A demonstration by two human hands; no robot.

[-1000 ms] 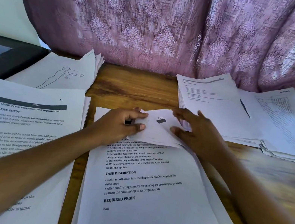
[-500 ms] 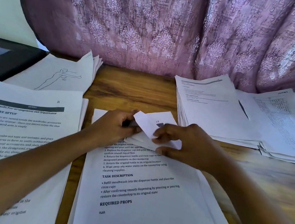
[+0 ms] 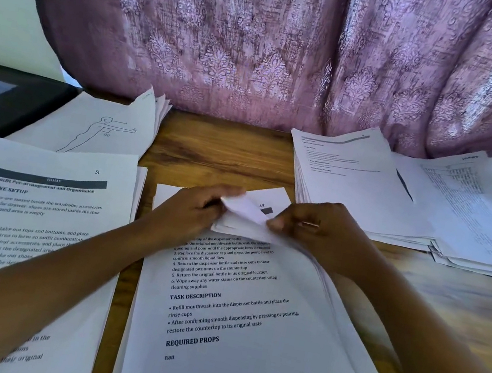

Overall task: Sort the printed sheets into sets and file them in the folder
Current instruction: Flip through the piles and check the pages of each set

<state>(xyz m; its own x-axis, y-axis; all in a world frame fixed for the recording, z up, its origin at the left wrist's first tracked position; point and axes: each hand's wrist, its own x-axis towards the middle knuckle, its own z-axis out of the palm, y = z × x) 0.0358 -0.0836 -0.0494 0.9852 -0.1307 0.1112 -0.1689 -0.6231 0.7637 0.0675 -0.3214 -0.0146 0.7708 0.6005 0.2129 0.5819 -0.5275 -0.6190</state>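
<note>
A stack of printed sheets (image 3: 245, 334) lies in front of me on the wooden table (image 3: 221, 149). Its top sheets are folded back at the far end. My left hand (image 3: 190, 212) pinches the folded-back corner (image 3: 243, 210) from the left. My right hand (image 3: 318, 232) pinches the same curled paper from the right, a ring showing on one finger. A sheet numbered 57 shows underneath the fold. A black folder (image 3: 0, 97) lies at the far left.
More piles surround the middle stack: a text pile (image 3: 20, 212) at left, sheets with a figure drawing (image 3: 97, 127) behind it, and two piles (image 3: 353, 185) (image 3: 471, 206) at the right. A pink patterned curtain (image 3: 279, 44) hangs behind the table.
My right hand moved left from the far right pile onto the folded corner and now pinches it. The corner has curled further back. My left hand stays in place.
</note>
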